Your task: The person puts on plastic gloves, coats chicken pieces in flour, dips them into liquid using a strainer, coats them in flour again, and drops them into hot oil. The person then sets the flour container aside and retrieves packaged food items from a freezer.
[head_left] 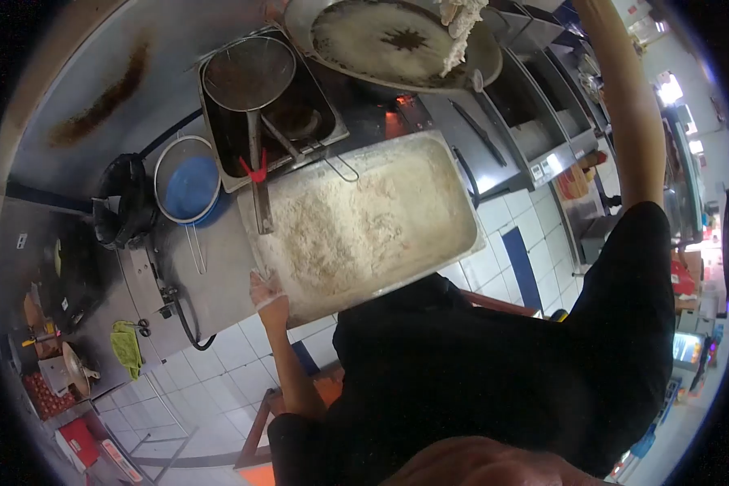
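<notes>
White labels point(544, 167) on the steel unit at the right carry print too small to read, and the lit screen point(688, 348) beyond is likewise illegible. The large tray point(460, 235) sits in front of the person, spread with pale flour point(332, 235) — clumped on its left half, smoother toward the right. Behind it, the wok point(488, 61) holds frothy liquid point(373, 36) with a dark patch; a flour-coated piece point(464, 36) hangs over it from the picture's top edge. The right hand is out of view past that edge, so I cannot tell its grasp. The left hand point(269, 296), dusted white, touches the tray's near left corner; whether its fingers are clamped on the rim I cannot tell. A deep pan point(337, 121) beside the wok has a mesh strainer point(249, 73) across it, its handle reaching over the tray. Farther left, another sieve point(164, 174) rests on a blue bowl point(212, 214). The tray's near edge juts past the worktop point(239, 251) — over tiled floor point(228, 350).
</notes>
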Available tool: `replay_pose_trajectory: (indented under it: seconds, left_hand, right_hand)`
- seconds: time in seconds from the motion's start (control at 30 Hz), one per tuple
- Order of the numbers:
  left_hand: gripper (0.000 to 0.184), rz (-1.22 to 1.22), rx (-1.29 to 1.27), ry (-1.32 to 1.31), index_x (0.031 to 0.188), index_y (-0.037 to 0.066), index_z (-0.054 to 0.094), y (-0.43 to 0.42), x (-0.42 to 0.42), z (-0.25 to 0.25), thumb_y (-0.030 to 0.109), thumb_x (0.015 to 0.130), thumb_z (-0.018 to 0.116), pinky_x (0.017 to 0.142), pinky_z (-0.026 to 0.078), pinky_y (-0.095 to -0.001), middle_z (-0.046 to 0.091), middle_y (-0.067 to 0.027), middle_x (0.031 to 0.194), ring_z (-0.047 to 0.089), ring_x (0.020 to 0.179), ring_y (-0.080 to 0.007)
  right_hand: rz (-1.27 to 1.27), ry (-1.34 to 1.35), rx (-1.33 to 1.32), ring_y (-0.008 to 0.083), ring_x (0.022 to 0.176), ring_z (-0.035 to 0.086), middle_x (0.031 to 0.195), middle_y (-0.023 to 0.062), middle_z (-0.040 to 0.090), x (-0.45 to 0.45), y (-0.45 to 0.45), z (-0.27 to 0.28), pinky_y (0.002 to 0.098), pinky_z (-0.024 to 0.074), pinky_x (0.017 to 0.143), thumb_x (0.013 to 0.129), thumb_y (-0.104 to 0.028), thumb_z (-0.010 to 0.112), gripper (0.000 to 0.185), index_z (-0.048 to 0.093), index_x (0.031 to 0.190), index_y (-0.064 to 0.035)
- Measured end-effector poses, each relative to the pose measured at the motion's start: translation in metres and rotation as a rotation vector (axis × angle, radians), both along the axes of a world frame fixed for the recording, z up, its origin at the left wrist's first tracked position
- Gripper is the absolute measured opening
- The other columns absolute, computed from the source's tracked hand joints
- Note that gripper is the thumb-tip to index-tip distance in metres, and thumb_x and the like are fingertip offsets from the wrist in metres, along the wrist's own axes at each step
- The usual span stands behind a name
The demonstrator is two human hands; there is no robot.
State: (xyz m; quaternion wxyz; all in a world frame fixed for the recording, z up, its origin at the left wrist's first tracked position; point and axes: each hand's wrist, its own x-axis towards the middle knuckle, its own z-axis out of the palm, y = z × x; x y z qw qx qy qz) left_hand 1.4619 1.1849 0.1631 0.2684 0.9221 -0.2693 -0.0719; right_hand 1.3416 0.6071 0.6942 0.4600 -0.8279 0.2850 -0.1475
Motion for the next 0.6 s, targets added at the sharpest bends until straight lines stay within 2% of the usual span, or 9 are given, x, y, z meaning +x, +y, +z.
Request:
replay_pose_trajectory:
  seconds: [0.1,0.2,0.3,0.4,0.5,0.6]
  left_hand:
    - [0.041,0.024,-0.102,0.096,0.132,0.009,0.068,-0.001,0.002,0.004,0.01,0.091,0.061,0.117,0.034,-0.0447,0.048,-0.0335,0.147,0.043,0.139,-0.0454]
    - [0.043,0.016,-0.033,0.103,0.134,0.002,0.063,0.013,0.006,-0.027,0.012,0.092,0.063,0.115,0.037,-0.0437,0.053,-0.0338,0.141,0.049,0.134,-0.0437]
    - [0.04,0.13,-0.253,0.244,0.128,-0.006,0.062,-0.011,-0.003,0.02,0.017,0.095,0.065,0.106,0.044,-0.0436,0.063,-0.0307,0.127,0.06,0.119,-0.0415]
    - [0.033,0.103,-0.118,-0.13,0.12,-0.008,0.061,-0.001,-0.004,-0.012,0.017,0.098,0.064,0.093,0.049,-0.0406,0.069,-0.0242,0.112,0.065,0.102,-0.0333]
    - [0.024,0.075,-0.268,0.026,0.113,-0.005,0.062,-0.016,-0.005,0.022,0.015,0.1,0.064,0.083,0.05,-0.0368,0.069,-0.0171,0.101,0.062,0.091,-0.0236]
    - [0.017,0.229,-0.396,0.365,0.108,-0.003,0.062,-0.044,-0.008,0.073,0.012,0.1,0.063,0.076,0.049,-0.0333,0.069,-0.0114,0.095,0.058,0.084,-0.0165]
  right_hand:
    - [0.136,0.101,-0.148,0.0232,0.081,0.071,0.102,0.0154,0.072,0.025,-0.054,-0.025,0.0338,0.0595,0.066,0.099,-0.017,0.059,0.035,0.059,0.125,0.0059]
    - [0.241,0.176,-0.258,0.0239,0.083,0.07,0.104,0.0161,0.071,0.054,-0.093,-0.063,0.0349,0.0587,0.068,0.098,-0.019,0.059,0.039,0.058,0.128,0.0061]
    - [0.325,0.225,-0.328,0.0245,0.086,0.069,0.106,0.0168,0.071,0.084,-0.119,-0.106,0.0359,0.0578,0.07,0.097,-0.02,0.06,0.043,0.057,0.131,0.0063]
    - [0.388,0.302,-0.402,0.0247,0.088,0.069,0.108,0.0167,0.07,0.123,-0.126,-0.163,0.0366,0.0569,0.073,0.097,-0.022,0.061,0.045,0.057,0.133,0.0057]
    - [0.42,0.363,-0.488,0.0246,0.09,0.068,0.11,0.0162,0.07,0.165,-0.11,-0.22,0.037,0.0558,0.075,0.097,-0.022,0.061,0.045,0.057,0.133,0.0048]
    - [0.422,0.394,-0.556,0.0245,0.092,0.068,0.112,0.0157,0.069,0.202,-0.102,-0.253,0.0374,0.0547,0.078,0.097,-0.023,0.061,0.045,0.057,0.133,0.0039]
